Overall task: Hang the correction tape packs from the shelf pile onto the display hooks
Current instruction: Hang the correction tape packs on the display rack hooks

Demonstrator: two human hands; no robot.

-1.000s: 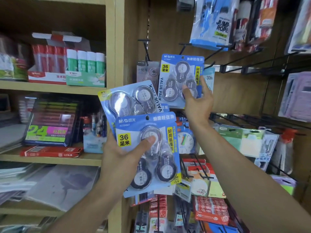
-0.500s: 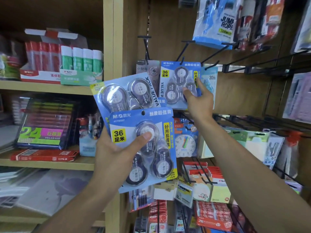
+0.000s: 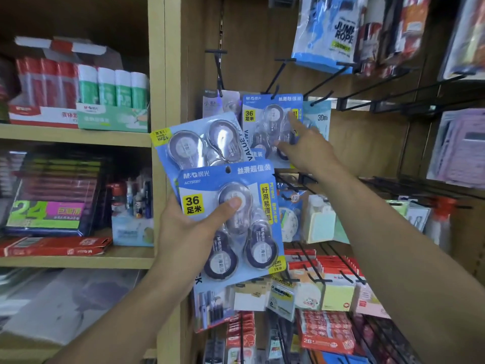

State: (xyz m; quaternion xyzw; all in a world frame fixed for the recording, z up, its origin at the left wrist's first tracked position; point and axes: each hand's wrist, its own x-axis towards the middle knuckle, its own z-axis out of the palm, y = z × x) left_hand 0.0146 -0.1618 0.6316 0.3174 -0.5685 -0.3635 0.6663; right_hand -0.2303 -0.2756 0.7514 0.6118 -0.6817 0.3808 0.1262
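My left hand (image 3: pixel 183 232) grips a fanned stack of blue correction tape packs. The front pack (image 3: pixel 236 172) stands upright with my thumb pressed on its blister, and a second pack (image 3: pixel 194 145) tilts out behind it. Higher up, another blue pack (image 3: pixel 262 114) hangs from a black display hook (image 3: pixel 274 74) on the wooden back panel. My right hand (image 3: pixel 307 151) is at that hanging pack's lower right, fingers stretched out and touching its front without curling round it.
Boxes of glue sticks (image 3: pixel 110 95) sit on the left shelf beyond the wooden upright (image 3: pixel 165 74). A jump rope pack (image 3: pixel 330 30) hangs above. Bare black hooks (image 3: pixel 367 88) jut out to the right. Sticky notes (image 3: pixel 336 295) and erasers hang below.
My right hand lowered the pack onto the hook, then let go of its right edge; its fingers now only touch the front. The left hand kept its stack.
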